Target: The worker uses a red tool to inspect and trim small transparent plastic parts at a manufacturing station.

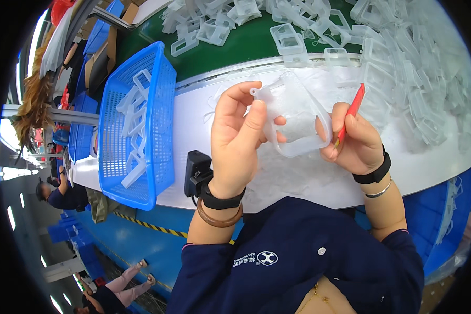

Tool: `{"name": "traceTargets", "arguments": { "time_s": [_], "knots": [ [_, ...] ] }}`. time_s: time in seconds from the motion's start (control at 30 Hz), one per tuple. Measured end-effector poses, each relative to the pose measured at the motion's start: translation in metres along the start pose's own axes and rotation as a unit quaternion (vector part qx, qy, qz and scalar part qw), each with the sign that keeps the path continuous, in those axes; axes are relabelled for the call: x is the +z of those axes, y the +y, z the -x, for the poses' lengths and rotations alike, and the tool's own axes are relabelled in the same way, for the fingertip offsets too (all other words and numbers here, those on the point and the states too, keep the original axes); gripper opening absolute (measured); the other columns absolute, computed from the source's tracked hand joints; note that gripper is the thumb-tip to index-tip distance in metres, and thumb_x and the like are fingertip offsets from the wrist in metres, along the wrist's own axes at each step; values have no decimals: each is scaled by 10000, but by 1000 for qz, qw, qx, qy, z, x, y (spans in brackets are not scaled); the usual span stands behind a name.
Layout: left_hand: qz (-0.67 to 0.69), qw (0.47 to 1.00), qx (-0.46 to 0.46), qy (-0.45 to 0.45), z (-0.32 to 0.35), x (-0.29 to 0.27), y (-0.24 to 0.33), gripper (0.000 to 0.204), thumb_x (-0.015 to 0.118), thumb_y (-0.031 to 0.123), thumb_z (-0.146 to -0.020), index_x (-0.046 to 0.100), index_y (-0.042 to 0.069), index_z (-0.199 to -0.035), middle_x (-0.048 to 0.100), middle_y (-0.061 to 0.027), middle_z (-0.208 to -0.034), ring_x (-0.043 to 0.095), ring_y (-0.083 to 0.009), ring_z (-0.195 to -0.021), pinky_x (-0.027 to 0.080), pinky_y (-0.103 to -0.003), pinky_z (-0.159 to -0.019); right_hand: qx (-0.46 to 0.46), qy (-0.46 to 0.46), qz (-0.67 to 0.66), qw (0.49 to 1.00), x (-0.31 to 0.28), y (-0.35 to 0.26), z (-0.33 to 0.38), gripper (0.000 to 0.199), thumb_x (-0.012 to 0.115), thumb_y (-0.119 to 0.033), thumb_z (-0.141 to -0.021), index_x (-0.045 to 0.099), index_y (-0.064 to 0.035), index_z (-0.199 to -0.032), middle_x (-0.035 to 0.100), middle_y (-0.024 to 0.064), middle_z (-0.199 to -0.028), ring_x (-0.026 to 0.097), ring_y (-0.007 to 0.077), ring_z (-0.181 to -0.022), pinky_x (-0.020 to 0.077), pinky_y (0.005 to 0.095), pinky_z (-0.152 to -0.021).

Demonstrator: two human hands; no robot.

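Holding a clear plastic frame part [298,118] over the white worktop [429,167]: left hand [238,141] fingers clenched on its left edge, right hand [356,141] at 3 o'clock gripping its right edge plus a red blade tool [350,112]. Blue basket [162,99] at 9 o'clock contains similar clear frames. Loose pile of clear frames [403,57] at 1 o'clock.

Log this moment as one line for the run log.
left hand: holds clear plastic part | right hand: steadies part, holds red tool | blue basket: parts inside, left | white table
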State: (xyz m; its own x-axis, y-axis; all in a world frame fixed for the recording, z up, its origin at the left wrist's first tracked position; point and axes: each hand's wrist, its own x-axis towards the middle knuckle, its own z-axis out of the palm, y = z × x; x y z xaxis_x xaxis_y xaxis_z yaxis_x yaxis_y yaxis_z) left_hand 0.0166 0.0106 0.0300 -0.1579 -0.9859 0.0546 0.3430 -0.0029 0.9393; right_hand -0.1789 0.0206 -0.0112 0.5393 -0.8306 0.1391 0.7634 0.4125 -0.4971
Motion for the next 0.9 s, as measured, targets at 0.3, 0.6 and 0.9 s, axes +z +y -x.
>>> {"name": "traceTargets", "arguments": {
  "time_s": [0.3,0.6,0.9],
  "knots": [
    [-449,856,256,15,12,7,-11,150,569,64,-827,634,21,-955,496,-72,-925,450,-162,-875,364,-258,-762,-33,68,-27,997,-10,-4,-1,220,424,-227,-940,508,-25,-916,587,94,-808,602,175,-746,491,281,-663],
    [-407,891,195,-56,3,12,-20,86,594,33,-798,621,26,-879,508,-59,-897,463,-164,-866,365,-264,-784,-30,75,6,997,-8,-5,-3,224,441,-231,-932,522,-24,-903,583,80,-799,592,166,-737,480,279,-663],
    [-390,898,202,-28,6,7,-20,38,585,37,-809,596,18,-840,504,-60,-926,468,-155,-869,372,-258,-772,-31,96,2,995,-6,-5,-1,232,454,-244,-927,528,-26,-895,579,70,-767,586,162,-711,470,278,-647]
  ]
}}
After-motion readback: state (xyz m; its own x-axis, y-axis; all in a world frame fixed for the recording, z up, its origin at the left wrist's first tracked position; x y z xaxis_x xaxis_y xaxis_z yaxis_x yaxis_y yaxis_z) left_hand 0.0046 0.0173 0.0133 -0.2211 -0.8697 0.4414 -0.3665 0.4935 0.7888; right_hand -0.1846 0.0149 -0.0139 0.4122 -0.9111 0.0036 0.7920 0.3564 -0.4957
